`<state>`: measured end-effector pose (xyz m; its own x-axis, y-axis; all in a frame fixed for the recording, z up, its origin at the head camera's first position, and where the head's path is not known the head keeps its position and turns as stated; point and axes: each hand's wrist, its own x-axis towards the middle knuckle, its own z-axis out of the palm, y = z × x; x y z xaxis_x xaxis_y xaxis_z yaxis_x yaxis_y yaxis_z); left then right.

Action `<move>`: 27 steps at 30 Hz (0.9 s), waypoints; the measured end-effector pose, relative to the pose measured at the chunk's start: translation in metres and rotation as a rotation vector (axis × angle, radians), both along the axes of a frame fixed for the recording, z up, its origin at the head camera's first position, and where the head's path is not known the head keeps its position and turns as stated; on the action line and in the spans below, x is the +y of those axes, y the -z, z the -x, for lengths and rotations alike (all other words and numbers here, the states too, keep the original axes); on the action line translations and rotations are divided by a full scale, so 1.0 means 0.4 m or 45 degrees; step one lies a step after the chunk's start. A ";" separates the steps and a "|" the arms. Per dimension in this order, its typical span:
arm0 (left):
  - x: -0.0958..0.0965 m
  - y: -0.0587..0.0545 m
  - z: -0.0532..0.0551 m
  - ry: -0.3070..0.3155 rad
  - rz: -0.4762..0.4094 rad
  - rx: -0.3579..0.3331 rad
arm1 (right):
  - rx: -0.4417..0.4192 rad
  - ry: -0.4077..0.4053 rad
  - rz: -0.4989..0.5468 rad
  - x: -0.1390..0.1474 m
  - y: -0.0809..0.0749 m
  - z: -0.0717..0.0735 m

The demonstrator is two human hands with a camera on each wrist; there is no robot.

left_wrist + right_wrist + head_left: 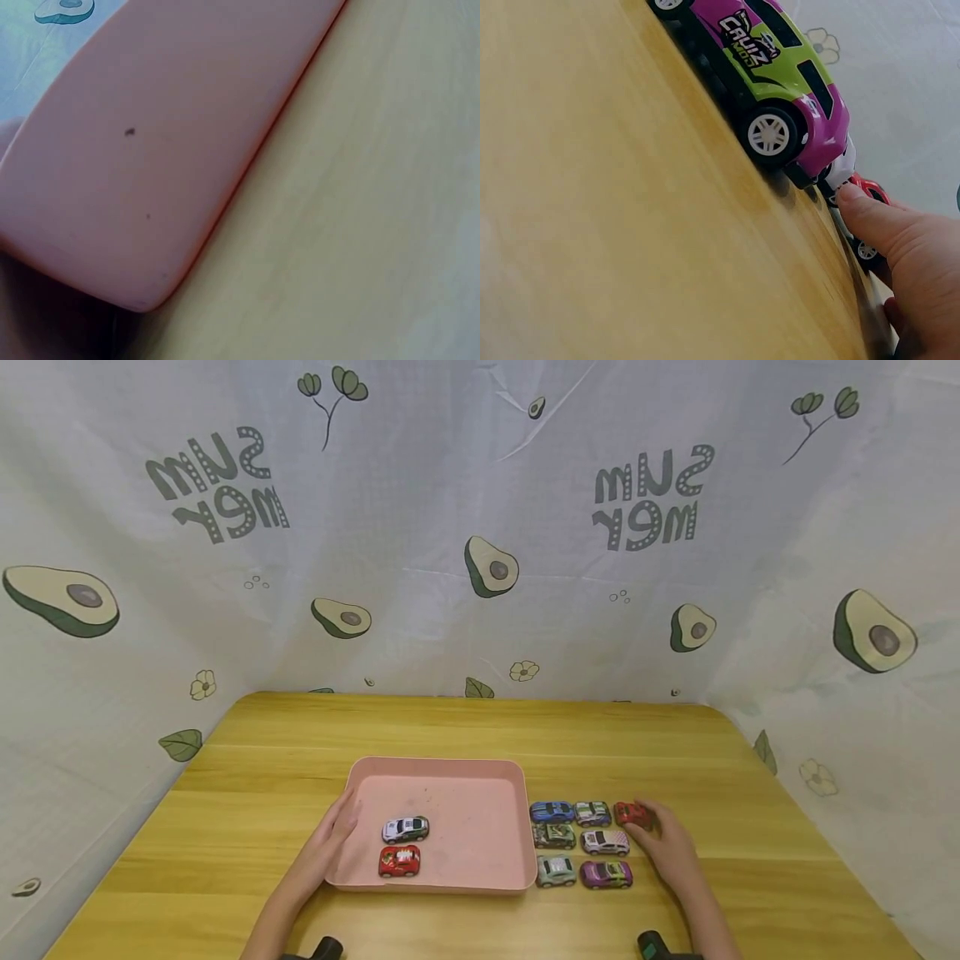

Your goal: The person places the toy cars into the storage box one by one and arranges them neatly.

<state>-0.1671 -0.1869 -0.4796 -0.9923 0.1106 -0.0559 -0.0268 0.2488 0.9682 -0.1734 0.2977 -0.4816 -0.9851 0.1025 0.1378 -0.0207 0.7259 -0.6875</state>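
A shallow pink tray (480, 768) lies on the wooden table, with a white toy car (406, 829) and a red-and-yellow toy car (399, 861) inside its left half. My left hand (333, 835) holds the tray's left side, fingers over the rim; the left wrist view shows mainly the tray's outer wall (150, 172). Right of the tray, my right hand (667, 847) has thumb and fingers around a red toy car (632, 814) at the far right of a group. In the right wrist view the thumb (870, 214) partly covers that red car (870, 187).
Several toy cars stand close together by the tray's right side: a blue one (552, 812), a purple-and-green one (607, 874), a pale grey-green one (556, 870), a white-and-pink one (604, 842) and others. A printed white cloth (420, 527) hangs behind the wooden table (480, 727).
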 end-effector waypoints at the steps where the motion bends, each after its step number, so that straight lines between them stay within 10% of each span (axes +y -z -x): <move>1: 0.000 0.000 0.001 0.000 -0.003 0.002 | -0.008 0.004 0.008 0.000 0.000 -0.001; 27: -0.002 -0.003 0.000 0.009 0.009 0.002 | -0.050 0.022 0.020 -0.005 -0.008 -0.004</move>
